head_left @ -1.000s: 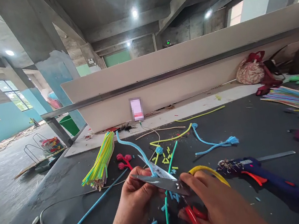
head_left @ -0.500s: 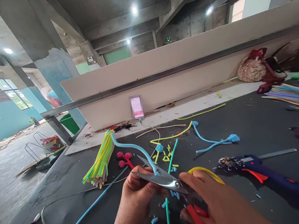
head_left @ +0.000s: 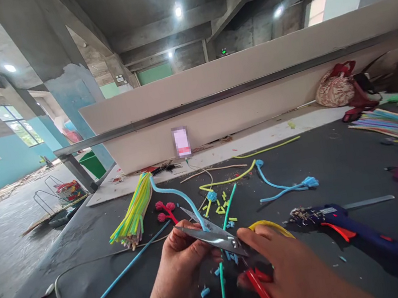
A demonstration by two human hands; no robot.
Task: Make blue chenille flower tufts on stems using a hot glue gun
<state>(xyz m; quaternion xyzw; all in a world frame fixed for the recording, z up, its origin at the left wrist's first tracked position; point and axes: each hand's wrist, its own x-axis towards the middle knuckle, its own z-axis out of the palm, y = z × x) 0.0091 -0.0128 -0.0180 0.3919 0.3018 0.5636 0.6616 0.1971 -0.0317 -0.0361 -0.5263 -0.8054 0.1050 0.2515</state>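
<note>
My left hand [head_left: 184, 253] pinches the lower end of a light blue pipe cleaner [head_left: 182, 195] that curves up and away. In my right hand [head_left: 282, 262] is a pair of scissors [head_left: 222, 239] with red handles, its blades spread around the blue pipe cleaner just above my left fingers. A yellow loop [head_left: 273, 228] shows behind my right fingers. Beyond the hands lie short yellow-green cut pieces [head_left: 221, 210], a green pipe cleaner [head_left: 230, 205] and a red piece with several round knobs [head_left: 166, 209]. Small blue offcuts [head_left: 205, 291] are scattered below.
A bundle of yellow-green pipe cleaners [head_left: 133, 213] lies at left, a blue glue gun [head_left: 349, 225] at right. Blue stems with knobbed ends [head_left: 289, 188] rest farther back. A phone [head_left: 181, 142] leans on the board. A long multicoloured bundle [head_left: 397, 128] lies far right.
The scissors and my right hand have shifted very slightly left, and the blue pipe cleaner a little with them. Otherwise the table looks the same.
</note>
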